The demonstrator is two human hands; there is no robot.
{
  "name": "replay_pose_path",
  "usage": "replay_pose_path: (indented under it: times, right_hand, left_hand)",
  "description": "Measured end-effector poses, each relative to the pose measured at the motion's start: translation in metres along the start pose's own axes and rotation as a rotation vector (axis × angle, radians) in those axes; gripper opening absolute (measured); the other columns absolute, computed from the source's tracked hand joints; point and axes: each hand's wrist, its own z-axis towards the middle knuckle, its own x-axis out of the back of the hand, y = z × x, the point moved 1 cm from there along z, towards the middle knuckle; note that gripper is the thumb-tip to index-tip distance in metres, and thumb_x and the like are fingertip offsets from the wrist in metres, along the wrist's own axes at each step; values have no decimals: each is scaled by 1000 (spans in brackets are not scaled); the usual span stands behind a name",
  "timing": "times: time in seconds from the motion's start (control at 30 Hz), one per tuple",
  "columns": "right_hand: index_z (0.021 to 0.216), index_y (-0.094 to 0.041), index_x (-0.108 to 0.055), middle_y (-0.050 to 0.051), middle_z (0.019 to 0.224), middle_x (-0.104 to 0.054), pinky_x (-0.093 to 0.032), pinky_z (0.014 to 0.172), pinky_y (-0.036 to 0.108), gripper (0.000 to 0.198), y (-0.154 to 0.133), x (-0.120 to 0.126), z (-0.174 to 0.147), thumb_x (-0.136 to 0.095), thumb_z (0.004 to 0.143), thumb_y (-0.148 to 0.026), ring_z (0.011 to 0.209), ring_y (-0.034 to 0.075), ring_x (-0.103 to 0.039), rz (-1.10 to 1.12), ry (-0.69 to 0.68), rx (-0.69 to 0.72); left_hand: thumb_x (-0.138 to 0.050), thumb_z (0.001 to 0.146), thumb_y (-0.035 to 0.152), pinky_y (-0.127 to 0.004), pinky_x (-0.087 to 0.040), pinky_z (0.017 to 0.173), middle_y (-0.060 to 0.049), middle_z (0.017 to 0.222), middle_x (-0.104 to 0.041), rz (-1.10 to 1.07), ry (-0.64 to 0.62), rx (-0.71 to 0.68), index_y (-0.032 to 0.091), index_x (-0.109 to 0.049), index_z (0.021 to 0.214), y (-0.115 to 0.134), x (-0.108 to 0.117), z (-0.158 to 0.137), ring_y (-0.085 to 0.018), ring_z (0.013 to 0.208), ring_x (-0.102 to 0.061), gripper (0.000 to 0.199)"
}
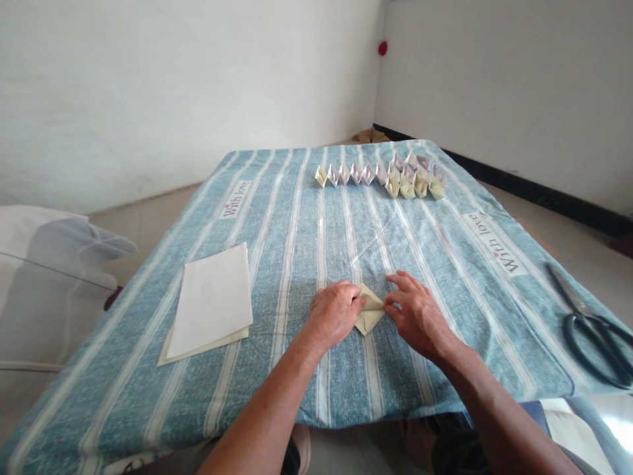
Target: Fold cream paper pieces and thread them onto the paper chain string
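Note:
A small diamond of folded pale-yellow paper [370, 320] lies on the striped tablecloth close to me. My left hand [334, 311] has its fingers curled and closed on the paper's left corner. At the opposite corner, my right hand [414, 310] pinches the edge between thumb and forefinger, with its other fingers partly stretched out. Crease lines cross the middle of the diamond. The paper's far left part is hidden under my left fingers.
Several folded paper boats [355, 173] stand in rows at the table's far side. To the left lies a stack of white and yellowish sheets [212, 303]. Black-handled scissors [588, 323] rest at the right edge. The blue-white tablecloth [297, 389] drapes over the near edge.

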Motion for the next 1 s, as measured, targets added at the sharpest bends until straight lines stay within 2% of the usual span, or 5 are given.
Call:
replay_pose_path:
  times: [0.2,0.37,0.57,0.7,1.0]
  right_hand:
    - [71,-18,-68,15,121,-63,-43,100,54,17,0,5,2,-57,83,-13,127,36,-48,31,83,-3]
    - [80,-19,-68,15,116,-65,-45,99,52,12,-11,-6,8,-58,85,-18,123,33,-52,175,171,17]
    - [78,-20,-68,14,114,-67,-42,102,53,14,-14,-19,15,-56,86,-20,125,32,-51,286,169,19]
    - [84,-20,-69,14,113,-67,-40,104,53,11,-11,-21,16,-59,85,-25,122,31,-53,356,169,13]
    - [83,-21,-72,13,115,-67,-37,105,53,14,-14,-20,23,-59,83,-26,120,29,-55,430,105,-61]
  left_hand:
    - [-52,91,24,-27,-34,64,1,70,-55,-11,4,-6,17,-53,62,0,0,-1,-14,69,-53,30]
    - [-52,91,22,-27,-35,65,1,71,-55,-45,8,-7,17,-53,63,-1,0,0,-14,69,-55,28]
    - [-51,92,27,-27,-36,64,0,72,-59,-26,2,2,17,-56,64,-1,1,-1,-15,71,-57,30]
    - [-50,92,27,-28,-37,66,-1,75,-63,-2,-18,11,17,-59,65,-1,1,-1,-16,73,-60,30]
    - [-47,93,25,-29,-42,70,-4,81,-67,1,-29,-5,18,-67,74,-1,2,-1,-19,78,-63,28]
